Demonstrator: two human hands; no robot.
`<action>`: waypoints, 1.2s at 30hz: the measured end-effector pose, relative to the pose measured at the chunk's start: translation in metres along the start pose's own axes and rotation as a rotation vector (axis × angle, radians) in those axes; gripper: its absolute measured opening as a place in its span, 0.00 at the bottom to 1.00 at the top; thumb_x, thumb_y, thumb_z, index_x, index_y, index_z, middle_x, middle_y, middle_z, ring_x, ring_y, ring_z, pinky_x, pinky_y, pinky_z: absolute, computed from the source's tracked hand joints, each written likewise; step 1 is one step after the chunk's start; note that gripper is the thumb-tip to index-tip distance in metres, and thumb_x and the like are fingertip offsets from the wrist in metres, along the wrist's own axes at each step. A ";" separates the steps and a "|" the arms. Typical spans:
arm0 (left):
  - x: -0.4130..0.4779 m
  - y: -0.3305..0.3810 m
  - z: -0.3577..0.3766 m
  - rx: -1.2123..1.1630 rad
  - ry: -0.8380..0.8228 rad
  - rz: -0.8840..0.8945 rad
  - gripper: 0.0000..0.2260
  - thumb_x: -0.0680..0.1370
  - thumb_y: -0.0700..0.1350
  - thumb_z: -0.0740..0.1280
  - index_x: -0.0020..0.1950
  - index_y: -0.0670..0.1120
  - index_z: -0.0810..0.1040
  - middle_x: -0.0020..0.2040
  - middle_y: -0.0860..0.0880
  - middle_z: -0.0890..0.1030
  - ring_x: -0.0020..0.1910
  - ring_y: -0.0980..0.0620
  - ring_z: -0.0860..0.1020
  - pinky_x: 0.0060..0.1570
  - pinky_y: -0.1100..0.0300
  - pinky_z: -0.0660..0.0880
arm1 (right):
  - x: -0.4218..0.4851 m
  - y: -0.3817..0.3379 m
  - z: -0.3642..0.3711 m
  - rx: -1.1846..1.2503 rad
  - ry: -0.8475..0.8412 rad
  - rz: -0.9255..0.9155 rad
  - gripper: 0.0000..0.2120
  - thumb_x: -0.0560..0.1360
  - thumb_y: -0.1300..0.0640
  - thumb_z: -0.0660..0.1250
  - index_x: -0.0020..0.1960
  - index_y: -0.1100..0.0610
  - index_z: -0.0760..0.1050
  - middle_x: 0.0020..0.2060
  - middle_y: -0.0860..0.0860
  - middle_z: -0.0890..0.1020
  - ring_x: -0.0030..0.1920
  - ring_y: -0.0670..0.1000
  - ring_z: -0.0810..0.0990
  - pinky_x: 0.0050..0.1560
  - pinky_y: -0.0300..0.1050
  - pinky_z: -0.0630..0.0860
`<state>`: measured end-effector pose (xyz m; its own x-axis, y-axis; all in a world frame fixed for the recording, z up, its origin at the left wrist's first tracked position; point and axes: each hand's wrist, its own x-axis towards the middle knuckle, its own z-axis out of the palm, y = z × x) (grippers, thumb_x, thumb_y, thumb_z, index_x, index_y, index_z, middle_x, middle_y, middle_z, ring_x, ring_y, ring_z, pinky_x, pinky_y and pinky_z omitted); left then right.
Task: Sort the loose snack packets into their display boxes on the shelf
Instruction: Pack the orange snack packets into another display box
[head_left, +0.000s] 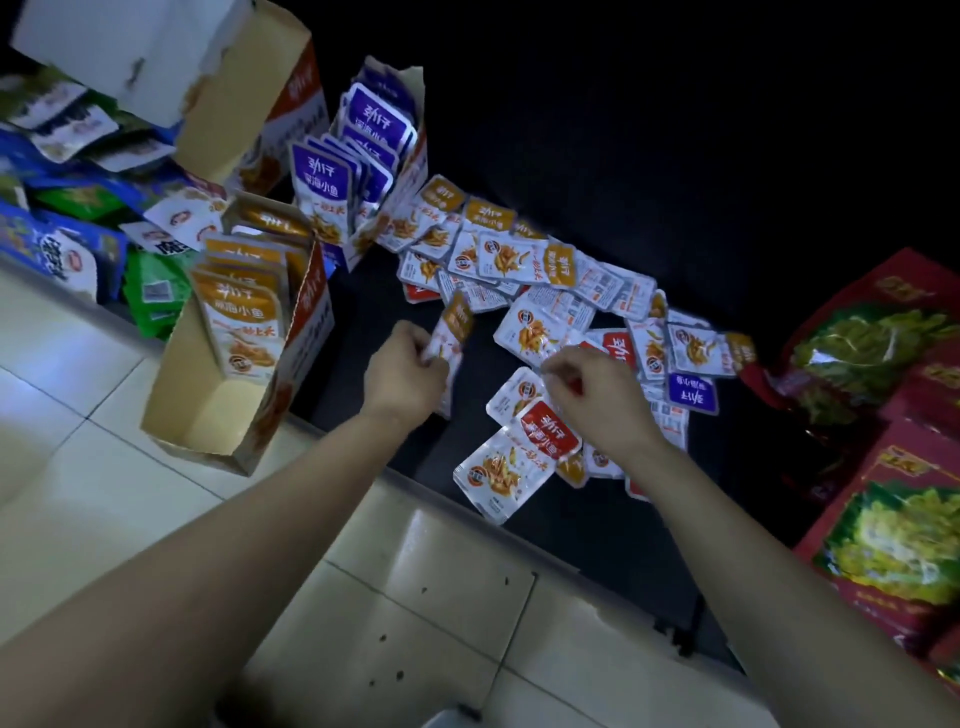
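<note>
An orange display box holding upright orange packets is seen at the left, a purple display box behind it. An orange-topped packet is gripped by the left hand. Loose packets are spread across the dark shelf; the right hand is curled over them, and whether anything is held cannot be told

The head view looks steeply down (close in) over the dark shelf.

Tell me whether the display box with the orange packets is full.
Partly full: orange packets stand at the far end of the orange display box, while its near end shows bare cardboard.
</note>
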<state>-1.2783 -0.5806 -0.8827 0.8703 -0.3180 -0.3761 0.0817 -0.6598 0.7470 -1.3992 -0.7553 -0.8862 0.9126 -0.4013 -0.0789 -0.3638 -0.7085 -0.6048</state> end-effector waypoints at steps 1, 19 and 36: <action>0.001 -0.001 0.002 -0.130 0.028 -0.036 0.05 0.77 0.40 0.65 0.49 0.45 0.69 0.42 0.46 0.79 0.44 0.43 0.79 0.43 0.50 0.75 | 0.011 -0.002 -0.003 -0.001 0.057 -0.022 0.10 0.78 0.58 0.65 0.57 0.56 0.79 0.53 0.52 0.80 0.55 0.51 0.77 0.56 0.43 0.73; 0.018 -0.007 -0.003 -0.551 0.084 0.009 0.23 0.78 0.32 0.62 0.68 0.54 0.73 0.64 0.49 0.77 0.53 0.54 0.80 0.52 0.52 0.80 | 0.107 -0.025 0.020 -0.213 0.074 -0.243 0.16 0.76 0.46 0.61 0.56 0.53 0.78 0.56 0.52 0.77 0.62 0.56 0.72 0.60 0.49 0.62; 0.013 -0.012 -0.015 -0.623 0.174 -0.069 0.17 0.80 0.36 0.57 0.65 0.51 0.72 0.52 0.50 0.78 0.45 0.52 0.79 0.41 0.58 0.76 | 0.135 -0.051 0.037 -0.280 -0.071 -0.323 0.20 0.80 0.47 0.57 0.68 0.54 0.72 0.69 0.54 0.69 0.69 0.57 0.65 0.63 0.49 0.59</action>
<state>-1.2609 -0.5667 -0.8879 0.9149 -0.1394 -0.3789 0.3607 -0.1396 0.9222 -1.2505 -0.7517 -0.8957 0.9949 -0.0991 0.0189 -0.0851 -0.9252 -0.3697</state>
